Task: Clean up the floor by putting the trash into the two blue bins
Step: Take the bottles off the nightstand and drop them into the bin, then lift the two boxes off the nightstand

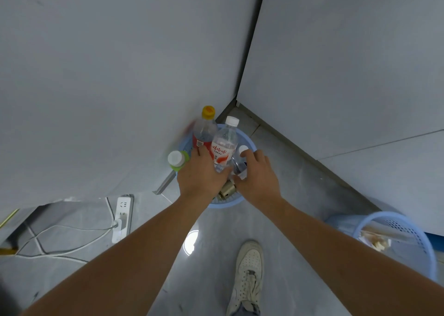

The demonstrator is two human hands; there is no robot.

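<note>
Blue perforated plastic, the round bin [251,145] in the corner where the two grey walls meet is already crowded with bottles, and both hands are over its mouth. The left hand [201,174] is closed around the lower part of a clear water bottle with a red-and-white label and white cap [223,145], its fingers also resting against a red-labelled bottle with a yellow cap [204,133] behind it. The right hand [255,174] is closed on a small dark-labelled bottle with a white cap [240,159]. A green-collared bottle with a white cap [176,159] leans at the bin's left rim, and a brass-coloured metal cylinder [225,190] lies inside near the front rim. The step looks like settling these bottles down into the bin; doing it well probably means easing them in upright or tucking them between the others rather than dropping them, since the pile is tall and the green-collared one could tip out over the left edge. A second blue perforated bin [398,222] stands well apart at the right by the wall, holding crumpled pale scraps [377,241], and it appears to have more room. On the grey tiled floor to the left lie a white power strip [121,219] and loose white cables [62,241], clear of the bin, while a white sneaker [248,275] stands just in front
</note>
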